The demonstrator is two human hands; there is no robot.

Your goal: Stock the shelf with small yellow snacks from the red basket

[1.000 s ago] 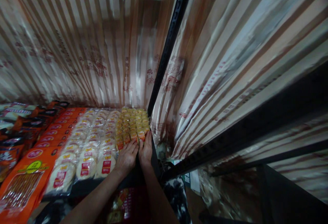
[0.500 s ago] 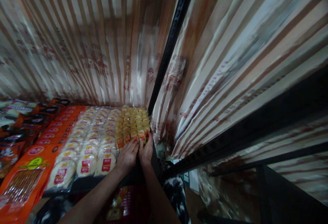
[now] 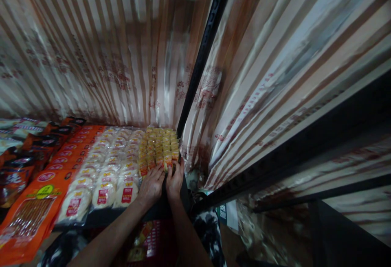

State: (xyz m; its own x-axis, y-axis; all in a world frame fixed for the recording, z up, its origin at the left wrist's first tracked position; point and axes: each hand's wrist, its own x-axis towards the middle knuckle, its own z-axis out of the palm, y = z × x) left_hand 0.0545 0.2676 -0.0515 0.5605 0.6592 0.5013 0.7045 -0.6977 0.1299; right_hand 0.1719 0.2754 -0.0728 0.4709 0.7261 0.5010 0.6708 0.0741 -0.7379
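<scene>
Small yellow packets [image 3: 157, 147] stand in tight rows at the right end of the dark shelf [image 3: 105, 217]. My left hand [image 3: 152, 183] lies at the front of these rows, fingers stretched out against the nearest packets. Close beside it, my right hand [image 3: 174, 179] touches the front right corner, its thumb and fingers apart; whether it pinches a packet is too dim to make out for sure. Clear-wrapped round white cakes [image 3: 126, 193] with red labels fill several rows left of the yellow packets.
Orange snack bags [image 3: 33, 208] and darker bags [image 3: 15, 177] lie farther left. A black upright post [image 3: 198, 67] rises behind the packets. Striped plastic sheeting [image 3: 122, 55] hangs at the back and right. A dark beam [image 3: 275, 165] crosses at right; a dark red box [image 3: 152, 242] sits under the shelf.
My right hand has shifted slightly right, its fingers spreading more at the corner of the yellow packets. My left hand stays nearly in place. The view has moved a little.
</scene>
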